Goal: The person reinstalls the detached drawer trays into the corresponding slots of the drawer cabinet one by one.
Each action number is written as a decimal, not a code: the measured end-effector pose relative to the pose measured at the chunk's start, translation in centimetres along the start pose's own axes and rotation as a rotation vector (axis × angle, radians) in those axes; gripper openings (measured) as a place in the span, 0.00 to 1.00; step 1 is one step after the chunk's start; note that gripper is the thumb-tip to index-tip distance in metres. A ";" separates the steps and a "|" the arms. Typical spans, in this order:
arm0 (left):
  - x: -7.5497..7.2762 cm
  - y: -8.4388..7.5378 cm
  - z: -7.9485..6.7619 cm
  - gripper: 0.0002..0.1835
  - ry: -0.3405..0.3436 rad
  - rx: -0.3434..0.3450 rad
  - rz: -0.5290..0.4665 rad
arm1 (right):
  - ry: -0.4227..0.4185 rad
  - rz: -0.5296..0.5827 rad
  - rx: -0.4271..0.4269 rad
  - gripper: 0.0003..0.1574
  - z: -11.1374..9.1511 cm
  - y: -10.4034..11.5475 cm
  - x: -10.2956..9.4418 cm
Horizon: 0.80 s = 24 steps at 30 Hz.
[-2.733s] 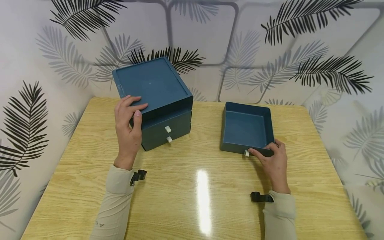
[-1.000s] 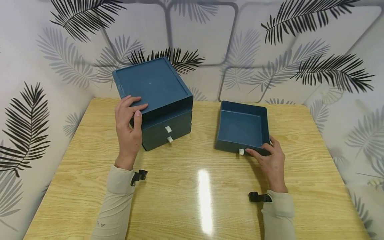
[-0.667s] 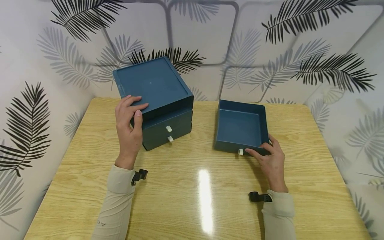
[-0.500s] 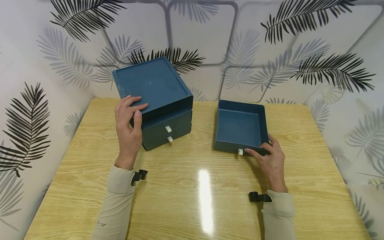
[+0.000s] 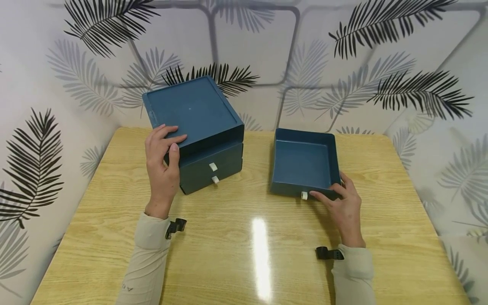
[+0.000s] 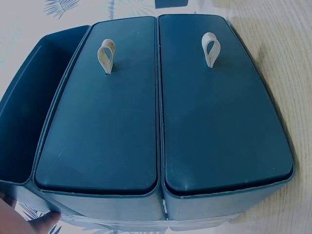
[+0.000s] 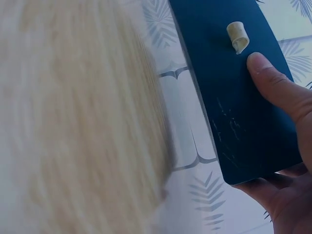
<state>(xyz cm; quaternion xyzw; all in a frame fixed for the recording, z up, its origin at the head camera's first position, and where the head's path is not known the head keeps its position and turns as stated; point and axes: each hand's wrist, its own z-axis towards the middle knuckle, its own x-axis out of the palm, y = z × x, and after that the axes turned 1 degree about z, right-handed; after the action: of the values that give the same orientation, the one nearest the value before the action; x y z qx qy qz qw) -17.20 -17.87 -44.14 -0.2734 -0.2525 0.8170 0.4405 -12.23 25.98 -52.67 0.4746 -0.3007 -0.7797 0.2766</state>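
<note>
A blue drawer cabinet (image 5: 190, 112) stands on the left of the table, its top slot vacant above two shut drawers. Two pale loop tabs show on the fronts, the upper tab (image 6: 106, 56) among them. My left hand (image 5: 162, 169) rests over the cabinet's top left edge, fingers on the lid and thumb near the front corner. On the right, my right hand (image 5: 346, 209) holds a blue drawer (image 5: 301, 163) by its front right corner. The thumb (image 7: 270, 80) presses the front beside the pale tab (image 7: 238, 36); other fingers go round the side. The drawer has nothing in it.
The wooden table (image 5: 217, 254) carries both blue pieces, with a gap between cabinet and drawer. A leaf-patterned backdrop (image 5: 259, 46) rises behind and at both sides. Each wrist wears a black camera strap.
My right hand has shifted the drawer slightly left, nearer the cabinet, and then nearly stopped. My left hand and the cabinet have kept their places; the head view has tilted a little.
</note>
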 end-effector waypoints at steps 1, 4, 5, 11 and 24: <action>0.0 0.0 0.0 0.20 0.001 -0.001 0.001 | -0.003 0.003 -0.005 0.17 -0.1 0.0 0.0; 0.0 0.0 0.0 0.19 0.005 -0.006 0.004 | -0.016 0.008 -0.019 0.17 -0.1 0.1 0.0; 0.0 0.0 0.0 0.19 0.006 -0.007 0.003 | -0.019 0.009 -0.023 0.17 -0.2 0.2 0.1; 0.0 0.0 -0.1 0.20 0.004 -0.007 0.011 | -0.020 0.080 -0.057 0.17 -0.2 0.4 0.2; 0.1 -0.2 0.0 0.18 -0.001 -0.007 0.004 | -0.044 0.115 -0.118 0.17 -0.1 1.1 0.2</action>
<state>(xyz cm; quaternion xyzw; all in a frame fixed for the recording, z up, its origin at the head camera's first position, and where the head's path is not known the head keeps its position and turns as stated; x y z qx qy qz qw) -17.13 -17.72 -44.02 -0.2748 -0.2550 0.8172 0.4377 -12.04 25.11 -52.00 0.4224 -0.2869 -0.7890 0.3416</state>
